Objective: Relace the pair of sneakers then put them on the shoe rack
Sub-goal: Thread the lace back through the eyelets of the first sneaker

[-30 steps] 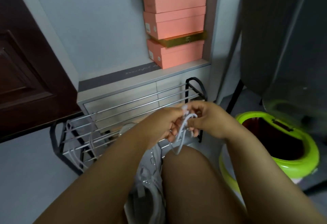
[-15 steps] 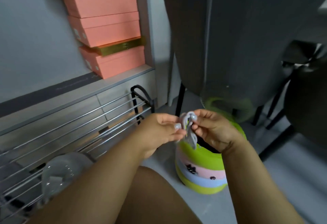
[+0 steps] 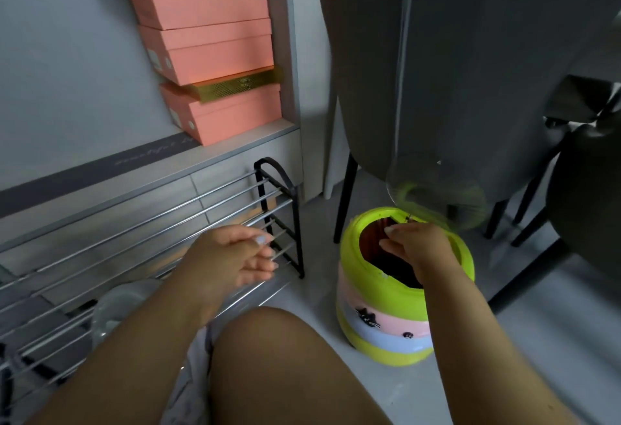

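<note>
Sneakers barely show; shoe rack (image 3: 161,223) at left holds none, so relacing remains. My left hand (image 3: 235,256) hangs relaxed; right hand (image 3: 416,250) over the bin (image 3: 386,334), fingers unclear.
</note>
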